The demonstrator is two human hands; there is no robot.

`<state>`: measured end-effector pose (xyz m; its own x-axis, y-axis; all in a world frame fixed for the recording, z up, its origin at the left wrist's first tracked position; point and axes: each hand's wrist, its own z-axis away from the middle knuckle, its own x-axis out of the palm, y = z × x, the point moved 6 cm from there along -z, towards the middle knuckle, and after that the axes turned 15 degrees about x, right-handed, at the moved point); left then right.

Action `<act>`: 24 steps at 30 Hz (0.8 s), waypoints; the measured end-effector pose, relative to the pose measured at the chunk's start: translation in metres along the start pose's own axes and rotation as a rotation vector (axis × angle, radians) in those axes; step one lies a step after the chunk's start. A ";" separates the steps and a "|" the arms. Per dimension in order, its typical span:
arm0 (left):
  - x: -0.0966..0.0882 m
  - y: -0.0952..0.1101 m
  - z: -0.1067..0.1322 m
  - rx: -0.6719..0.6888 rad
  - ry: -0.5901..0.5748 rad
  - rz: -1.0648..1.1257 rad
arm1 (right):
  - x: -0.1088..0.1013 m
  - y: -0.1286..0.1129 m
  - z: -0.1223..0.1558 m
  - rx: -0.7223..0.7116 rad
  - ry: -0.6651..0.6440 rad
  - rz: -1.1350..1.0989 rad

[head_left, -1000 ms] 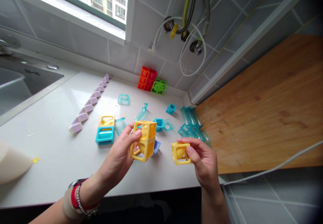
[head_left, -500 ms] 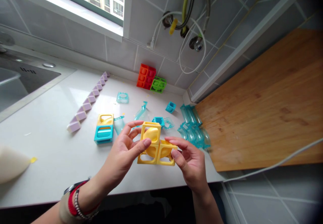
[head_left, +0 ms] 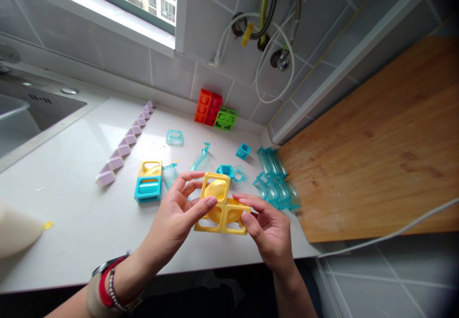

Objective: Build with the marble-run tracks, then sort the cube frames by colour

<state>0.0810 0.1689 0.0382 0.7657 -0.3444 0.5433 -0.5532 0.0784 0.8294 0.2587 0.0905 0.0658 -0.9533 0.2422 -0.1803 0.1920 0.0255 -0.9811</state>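
Head view: white surface (head_left: 79, 203) below a tiled wall, toy blocks scattered on it;
Lilac blocks (head_left: 125, 147): slanting row at far left;
Yellow-and-teal stack (head_left: 148, 182): standing just left of the hands;
Left hand (head_left: 175, 220): thumb and fingers pinching the left side of the yellow cubes (head_left: 218, 203);
Yellow cubes: three joined in an L, held over the surface's near edge;
Right hand (head_left: 268, 232): fingertips gripping the lower right cube;
Teal track pieces (head_left: 276, 184): piled beside the wooden board (head_left: 376, 141)

Cube cluster (head_left: 217, 190) above the counter (head_left: 71, 213) — board (head_left: 376, 155) to its right, sink (head_left: 32, 112) far left.
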 end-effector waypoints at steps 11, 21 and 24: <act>-0.004 -0.003 0.000 0.041 -0.034 -0.004 | 0.000 0.003 -0.001 0.030 -0.028 -0.015; 0.003 0.001 -0.002 0.024 -0.176 -0.021 | -0.006 0.003 -0.001 0.010 0.069 -0.080; 0.010 -0.006 0.004 -0.036 -0.209 -0.050 | -0.004 0.001 0.001 -0.025 0.037 -0.040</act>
<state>0.0902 0.1617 0.0382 0.7050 -0.5346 0.4660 -0.5014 0.0890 0.8606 0.2621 0.0886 0.0653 -0.9512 0.2760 -0.1378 0.1601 0.0597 -0.9853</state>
